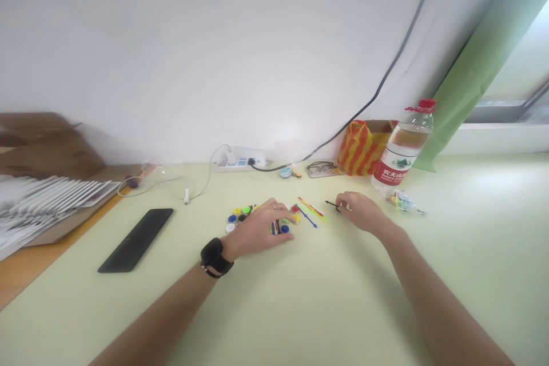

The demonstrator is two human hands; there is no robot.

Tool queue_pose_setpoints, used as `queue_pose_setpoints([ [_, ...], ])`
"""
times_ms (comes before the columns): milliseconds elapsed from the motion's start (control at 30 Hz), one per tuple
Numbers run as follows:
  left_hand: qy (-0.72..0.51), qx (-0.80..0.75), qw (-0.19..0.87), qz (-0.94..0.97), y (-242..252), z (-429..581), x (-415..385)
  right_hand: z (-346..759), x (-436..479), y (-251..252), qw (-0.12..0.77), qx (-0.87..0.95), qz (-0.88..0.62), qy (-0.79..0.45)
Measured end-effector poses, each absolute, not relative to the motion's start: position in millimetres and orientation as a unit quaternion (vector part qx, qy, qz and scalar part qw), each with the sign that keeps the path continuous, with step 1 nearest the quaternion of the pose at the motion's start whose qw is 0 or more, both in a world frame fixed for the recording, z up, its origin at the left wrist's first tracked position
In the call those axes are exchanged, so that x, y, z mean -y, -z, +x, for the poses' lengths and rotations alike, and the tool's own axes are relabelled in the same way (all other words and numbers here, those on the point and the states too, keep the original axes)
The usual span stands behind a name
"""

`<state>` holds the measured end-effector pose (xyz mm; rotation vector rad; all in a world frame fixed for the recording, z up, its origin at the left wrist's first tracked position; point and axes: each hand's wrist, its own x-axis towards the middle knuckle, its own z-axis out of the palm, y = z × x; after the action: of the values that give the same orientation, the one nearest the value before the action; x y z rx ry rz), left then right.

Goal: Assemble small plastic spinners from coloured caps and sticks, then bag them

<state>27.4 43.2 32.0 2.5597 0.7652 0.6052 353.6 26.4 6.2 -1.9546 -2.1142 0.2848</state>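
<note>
Toward the back edge of the tabletop (274, 309), about midway between its sides, the left hand (257, 229) arches over a cluster of coloured discs (232, 219), fingers spread and thumb held apart, a blue disc (285, 229) showing in the gap; whether the hidden fingertips touch any disc, I cannot tell. Further toward the right edge, the right hand (358, 209) pinches a thin black arrow-tipped piece (330, 203) between thumb and fingers, its tip pointing left. Between the hands lie a blue stick (307, 217) and some red and yellow ones (311, 207), close together. The step in hand appears to be handling the black piece; lifting or laying it down, one view cannot settle. The next move probably calls for a light, steady pinch, clear of the neighbouring sticks.
</note>
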Motion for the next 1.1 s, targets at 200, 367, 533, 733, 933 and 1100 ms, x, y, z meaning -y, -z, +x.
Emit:
queue_pose_setpoints([
  [200,-0.279,-0.273,0.221,0.894,-47.0,34.6,-37.9,346.7,-26.4,-11.8,0.205,0.703,-0.663,-0.154],
  [367,-0.324,-0.285,0.232,0.872,-48.0,47.1,-27.0,298.3,-11.6,-32.4,0.394,0.663,-0.463,-0.438],
  [533,-0.335,-0.271,0.231,0.872,-42.3,53.6,-19.8,254.0,3.6,-36.6,0.408,0.647,-0.389,-0.514],
  [733,-0.339,-0.285,0.230,0.867,-36.8,54.5,-18.2,258.7,-3.3,-27.7,0.380,0.712,-0.443,-0.390],
  [933,-0.254,-0.280,0.191,0.906,-18.7,59.1,-13.4,278.3,-22.1,2.3,0.287,0.746,-0.577,-0.168],
  [1100,-0.199,-0.289,0.147,0.925,-10.3,55.1,-19.3,279.0,-26.8,16.4,0.257,0.767,-0.572,-0.133],
])
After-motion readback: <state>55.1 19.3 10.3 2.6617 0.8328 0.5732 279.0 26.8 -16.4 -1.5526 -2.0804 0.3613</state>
